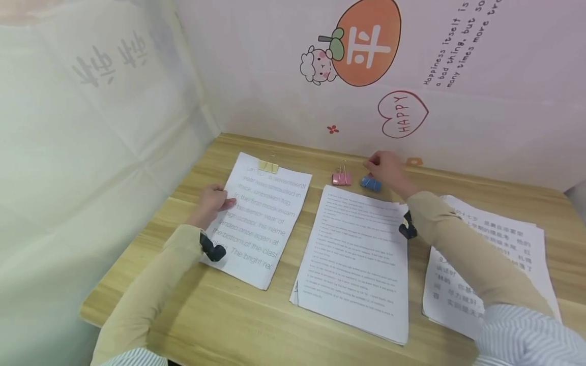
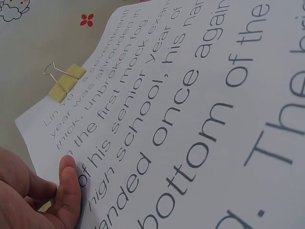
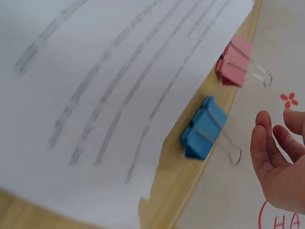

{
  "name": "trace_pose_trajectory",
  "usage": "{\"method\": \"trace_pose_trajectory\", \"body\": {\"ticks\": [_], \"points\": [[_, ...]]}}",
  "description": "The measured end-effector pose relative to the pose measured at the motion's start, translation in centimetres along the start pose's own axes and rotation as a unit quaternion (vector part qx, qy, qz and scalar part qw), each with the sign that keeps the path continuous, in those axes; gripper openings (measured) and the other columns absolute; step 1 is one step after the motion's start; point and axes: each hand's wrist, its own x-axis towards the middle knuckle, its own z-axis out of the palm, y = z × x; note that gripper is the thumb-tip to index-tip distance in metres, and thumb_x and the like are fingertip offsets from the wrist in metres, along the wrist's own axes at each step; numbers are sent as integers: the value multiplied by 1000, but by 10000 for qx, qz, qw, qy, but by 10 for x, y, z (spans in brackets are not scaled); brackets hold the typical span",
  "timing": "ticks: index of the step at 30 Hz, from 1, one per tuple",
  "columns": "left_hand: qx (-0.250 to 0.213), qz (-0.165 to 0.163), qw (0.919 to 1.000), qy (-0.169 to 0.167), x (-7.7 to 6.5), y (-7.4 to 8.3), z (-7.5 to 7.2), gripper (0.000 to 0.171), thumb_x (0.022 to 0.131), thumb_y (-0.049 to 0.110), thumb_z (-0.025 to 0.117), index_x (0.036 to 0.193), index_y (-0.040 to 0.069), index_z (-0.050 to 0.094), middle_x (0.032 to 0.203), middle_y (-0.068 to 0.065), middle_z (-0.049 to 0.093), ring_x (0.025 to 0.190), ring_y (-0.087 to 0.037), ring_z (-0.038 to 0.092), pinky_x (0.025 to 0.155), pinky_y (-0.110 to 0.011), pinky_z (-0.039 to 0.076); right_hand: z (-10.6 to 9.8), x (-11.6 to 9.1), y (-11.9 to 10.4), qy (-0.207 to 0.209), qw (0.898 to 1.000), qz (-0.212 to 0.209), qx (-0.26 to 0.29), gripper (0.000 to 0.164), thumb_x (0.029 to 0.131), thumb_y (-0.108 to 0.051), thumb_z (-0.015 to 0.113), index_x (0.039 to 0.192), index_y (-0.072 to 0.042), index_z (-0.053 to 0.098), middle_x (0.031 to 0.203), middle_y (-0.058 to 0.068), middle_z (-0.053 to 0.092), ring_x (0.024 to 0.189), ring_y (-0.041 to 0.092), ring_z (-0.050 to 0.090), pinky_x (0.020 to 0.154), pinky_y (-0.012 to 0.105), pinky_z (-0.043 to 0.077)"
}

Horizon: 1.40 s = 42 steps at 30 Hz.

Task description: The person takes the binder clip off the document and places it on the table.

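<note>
My left hand point(image 1: 211, 201) holds the left edge of the left paper stack point(image 1: 256, 229), thumb on top of the sheet. A yellow binder clip point(image 1: 268, 166) sits on that stack's top edge; the left wrist view shows the clip point(image 2: 67, 82) with a wire handle standing up. At the back of the table, my right hand point(image 1: 389, 170) hovers near a blue binder clip point(image 1: 370, 183). In the right wrist view this hand point(image 3: 281, 167) has loosely bent fingers with nothing between them, apart from the blue clip point(image 3: 205, 129).
A pink binder clip point(image 1: 341, 178) stands left of the blue one. Below both lies the middle paper stack point(image 1: 352, 264). A third stack point(image 1: 503, 239) lies at the right, partly under my right forearm. The printed wall sheet point(image 1: 274, 76) rises behind the wooden table point(image 1: 220, 315).
</note>
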Motion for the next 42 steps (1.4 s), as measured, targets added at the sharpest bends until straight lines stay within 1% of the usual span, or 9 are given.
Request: {"method": "trace_pose_trajectory", "body": {"ticks": [5, 8, 13, 16, 19, 22, 29, 34, 42], "points": [[-59, 9, 9999, -138, -2, -1, 10, 38, 95, 6, 41, 132, -3, 43, 111, -20, 52, 56, 1, 57, 57, -10, 51, 15, 6, -22, -357, 9992, 48, 195, 27, 96, -21, 51, 106, 3, 56, 99, 22, 63, 86, 32, 65, 63, 25, 50], [-64, 39, 9998, -188, -2, -3, 14, 37, 96, 6, 41, 131, -3, 44, 113, -21, 53, 56, 1, 58, 57, -10, 51, 25, 8, -38, -484, 9985, 94, 236, 28, 96, -23, 51, 108, 1, 57, 102, 21, 63, 87, 29, 62, 66, 28, 50], [-117, 81, 9996, -250, -2, -3, 19, 38, 95, 5, 42, 132, -2, 44, 117, -25, 53, 56, 0, 59, 57, -10, 52, 44, 12, -65, -862, 9931, 316, 735, 31, 96, -26, 52, 115, -3, 58, 105, 15, 63, 91, 28, 60, 70, 29, 51], [-47, 112, 9995, -295, -2, -2, 21, 36, 95, 5, 42, 130, -2, 46, 115, -24, 54, 56, 0, 59, 57, -11, 52, 55, 17, -78, -1049, 9887, 342, 1013, 32, 95, -26, 52, 117, -4, 58, 104, 14, 65, 90, 25, 63, 68, 30, 53], [77, 148, 9993, -347, -2, -1, 24, 34, 95, 7, 43, 128, -2, 48, 110, -21, 57, 57, -1, 60, 57, -12, 52, 63, 21, -88, -1070, 9867, 279, 1196, 32, 95, -25, 53, 117, -2, 58, 105, 16, 66, 87, 22, 65, 68, 29, 53], [150, 199, 9989, -399, -1, -1, 27, 34, 95, 8, 44, 128, -1, 49, 103, -18, 58, 58, -1, 60, 57, -12, 52, 69, 23, -96, -1075, 9843, 361, 1353, 34, 95, -26, 54, 118, -2, 57, 107, 16, 66, 91, 22, 65, 75, 29, 53], [-36, 268, 9983, -522, 2, -2, 35, 34, 94, 4, 45, 127, -2, 50, 90, -14, 58, 56, -2, 61, 56, -13, 53, 77, 28, -105, -1271, 9739, 627, 1775, 44, 93, -31, 57, 124, -1, 54, 118, 15, 62, 105, 27, 62, 96, 38, 51], [-169, 271, 9979, -567, 4, -2, 36, 32, 94, 3, 45, 125, -3, 51, 84, -12, 57, 54, -2, 60, 54, -13, 53, 81, 29, -110, -1416, 9658, 716, 2052, 54, 91, -37, 59, 129, 0, 50, 124, 14, 59, 110, 26, 61, 98, 35, 50], [-194, 254, 9977, -601, 4, -4, 32, 30, 94, 3, 45, 123, -4, 52, 88, -14, 56, 54, -2, 60, 54, -12, 52, 86, 30, -117, -1481, 9544, 801, 2465, 51, 92, -30, 58, 130, 2, 48, 121, 17, 60, 109, 28, 62, 96, 34, 51]]}}
